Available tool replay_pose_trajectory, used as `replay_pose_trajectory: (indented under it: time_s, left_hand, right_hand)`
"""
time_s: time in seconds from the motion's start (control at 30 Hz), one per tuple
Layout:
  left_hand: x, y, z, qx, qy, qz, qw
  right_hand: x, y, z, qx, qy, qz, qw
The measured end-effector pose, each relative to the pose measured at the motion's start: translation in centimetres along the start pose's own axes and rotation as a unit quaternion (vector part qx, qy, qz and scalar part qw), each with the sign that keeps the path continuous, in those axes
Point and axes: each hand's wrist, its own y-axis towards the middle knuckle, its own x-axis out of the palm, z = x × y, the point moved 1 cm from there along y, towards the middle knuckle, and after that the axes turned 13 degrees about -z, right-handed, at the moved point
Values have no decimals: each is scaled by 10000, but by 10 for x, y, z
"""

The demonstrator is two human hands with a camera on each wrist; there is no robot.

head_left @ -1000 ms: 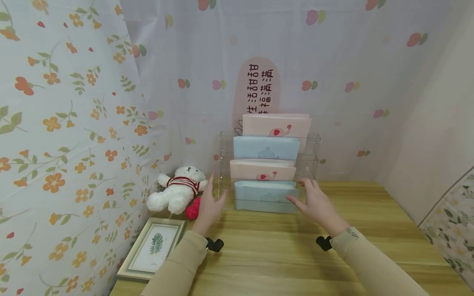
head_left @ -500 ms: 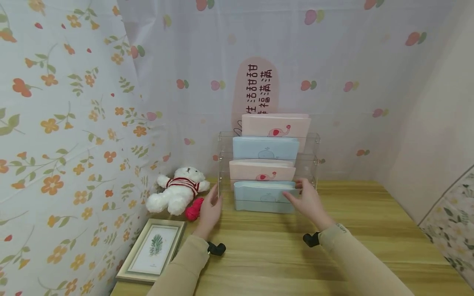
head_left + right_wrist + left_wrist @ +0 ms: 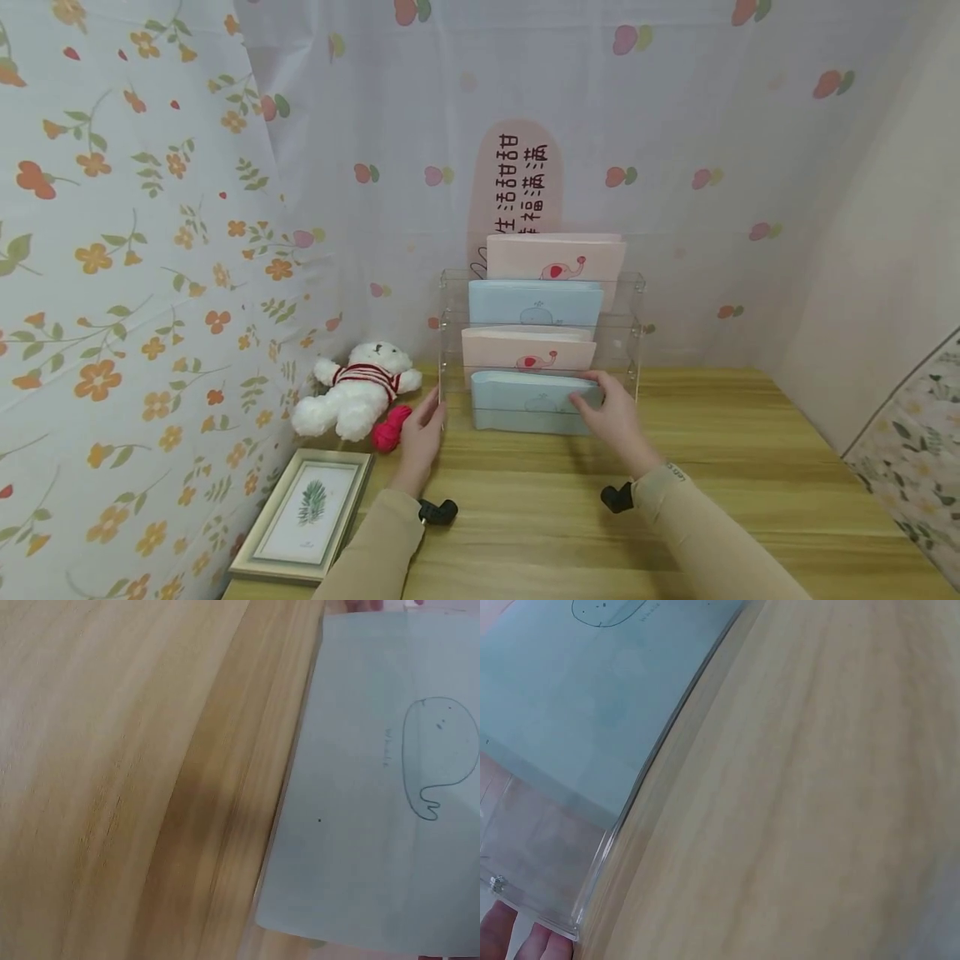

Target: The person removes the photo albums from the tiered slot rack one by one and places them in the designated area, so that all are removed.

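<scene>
A clear acrylic rack [image 3: 615, 342] stands on the table, holding pink and blue booklets in tiers. Lowest at the front is a blue booklet [image 3: 528, 400] with a whale drawing and white inside its top edge. My right hand [image 3: 618, 421] pinches its right end, thumb on the front cover and fingers at the top edge. At the rack's left side, my left hand [image 3: 422, 437] touches the outer wall with fairly straight fingers. In the left wrist view, its fingertips [image 3: 536, 945] show beside the rack's clear corner. The right wrist view shows the whale cover [image 3: 360, 787] up close.
Behind the front booklet sit a pink elephant booklet [image 3: 491, 350], another blue one [image 3: 495, 304] and another pink one [image 3: 517, 254]. To the left lie a white teddy bear [image 3: 367, 379], a red yarn ball [image 3: 388, 429] and a picture frame [image 3: 348, 500]. A patterned curtain [image 3: 675, 100] hangs behind.
My right hand has moved left onto the front blue booklet's right end. My left hand has lowered along the rack's left side, its fingers closer to the wall.
</scene>
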Motion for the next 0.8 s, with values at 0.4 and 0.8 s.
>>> replay_pose_trajectory:
  time_s: [0.4,0.8]
  left_hand:
    - [-9,-4,-3,15,175,-83,9998]
    - [-3,-3,0,49,309,-95,9995]
  right_hand:
    - [6,11,-10,-738,-116,-58,9972]
    - [6,12,-26,-342,114,195,9992]
